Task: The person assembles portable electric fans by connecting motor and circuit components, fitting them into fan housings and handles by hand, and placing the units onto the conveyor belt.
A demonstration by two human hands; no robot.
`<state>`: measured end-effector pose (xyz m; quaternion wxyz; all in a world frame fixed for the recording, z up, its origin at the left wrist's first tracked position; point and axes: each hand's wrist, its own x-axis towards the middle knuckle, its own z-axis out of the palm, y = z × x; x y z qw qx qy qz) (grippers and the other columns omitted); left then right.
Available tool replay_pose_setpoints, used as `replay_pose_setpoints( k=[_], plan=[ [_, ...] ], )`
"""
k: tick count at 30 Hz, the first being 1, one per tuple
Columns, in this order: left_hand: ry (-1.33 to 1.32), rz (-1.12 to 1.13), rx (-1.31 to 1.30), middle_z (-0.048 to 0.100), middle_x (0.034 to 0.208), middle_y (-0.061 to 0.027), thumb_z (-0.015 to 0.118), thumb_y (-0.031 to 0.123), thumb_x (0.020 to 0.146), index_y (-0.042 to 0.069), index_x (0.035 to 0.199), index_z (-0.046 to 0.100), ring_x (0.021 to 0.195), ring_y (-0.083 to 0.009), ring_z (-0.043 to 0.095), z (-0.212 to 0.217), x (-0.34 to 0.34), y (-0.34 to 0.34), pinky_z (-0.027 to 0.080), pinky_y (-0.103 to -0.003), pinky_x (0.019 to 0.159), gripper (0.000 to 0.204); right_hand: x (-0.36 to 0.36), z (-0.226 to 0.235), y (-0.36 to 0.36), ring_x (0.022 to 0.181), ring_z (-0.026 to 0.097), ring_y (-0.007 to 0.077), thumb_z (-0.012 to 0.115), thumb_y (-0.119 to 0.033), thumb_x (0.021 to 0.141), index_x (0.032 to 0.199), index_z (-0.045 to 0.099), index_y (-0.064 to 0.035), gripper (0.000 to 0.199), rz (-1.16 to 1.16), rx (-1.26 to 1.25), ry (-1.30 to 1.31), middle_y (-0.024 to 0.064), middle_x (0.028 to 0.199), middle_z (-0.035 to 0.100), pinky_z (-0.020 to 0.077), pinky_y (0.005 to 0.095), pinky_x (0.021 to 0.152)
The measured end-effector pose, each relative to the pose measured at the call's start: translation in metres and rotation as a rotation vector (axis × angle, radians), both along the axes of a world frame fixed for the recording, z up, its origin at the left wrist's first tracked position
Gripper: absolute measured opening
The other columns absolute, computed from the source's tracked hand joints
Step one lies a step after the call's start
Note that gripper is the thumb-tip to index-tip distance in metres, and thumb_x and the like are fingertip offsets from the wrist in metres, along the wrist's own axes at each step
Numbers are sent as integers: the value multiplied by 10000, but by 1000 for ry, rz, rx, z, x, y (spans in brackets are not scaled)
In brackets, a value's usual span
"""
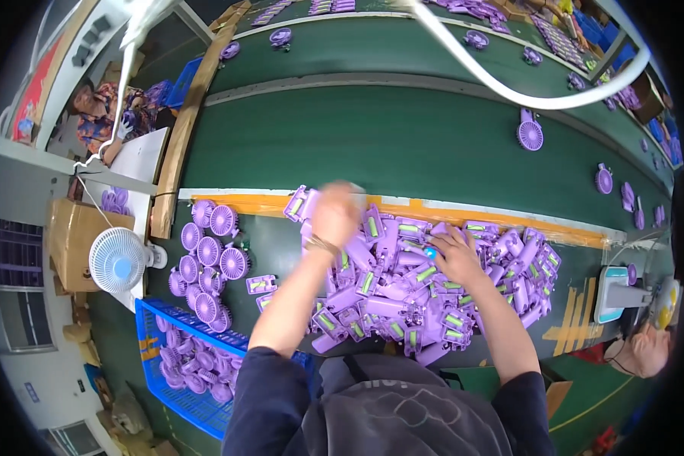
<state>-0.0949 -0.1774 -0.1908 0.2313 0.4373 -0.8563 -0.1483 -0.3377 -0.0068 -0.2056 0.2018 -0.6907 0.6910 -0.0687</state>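
A heap of purple plastic handle housings [387, 307], many with green strips showing, covers the worktop in front of me. My left hand [337, 216] is over the heap's far left edge, smeared by motion, so its fingers and anything in them cannot be made out. A purple housing [296, 204] lies just left of it. Resting on the middle of the heap, my right hand [456, 257] has its fingers spread over the housings; something bright blue [431, 252] sits on one finger. Round purple fan heads [208, 251] stand grouped to the left.
A blue crate [197, 327] of purple fan parts is at the lower left. Beyond the orange-taped ledge [410, 205] runs a green conveyor [357, 137] carrying purple fans [530, 134]. A white desk fan [119, 260] is left; co-workers [102, 114] sit at both sides. A white cable hangs overhead.
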Motion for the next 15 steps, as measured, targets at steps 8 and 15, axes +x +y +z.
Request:
replay_pose_setpoints(
  k=[8,15],
  plan=[
    [-35,328,304,361,1355,-90,521,498,789,123,1300,358,1282,-324,255,-100,94,-9,241,-533,1002,655,69,39,18,1139,408,342,583,-82,711,1143,476,-5,452,-281,-455,-63,185,1215,443,301,459,966],
    [-3,182,256,483,1212,-154,507,420,835,49,1236,422,1162,-297,422,-40,128,68,297,-433,988,552,222,31,48,1114,436,301,644,-94,587,1153,491,-77,587,574,-110,-220,121,1155,487,311,452,978]
  ],
)
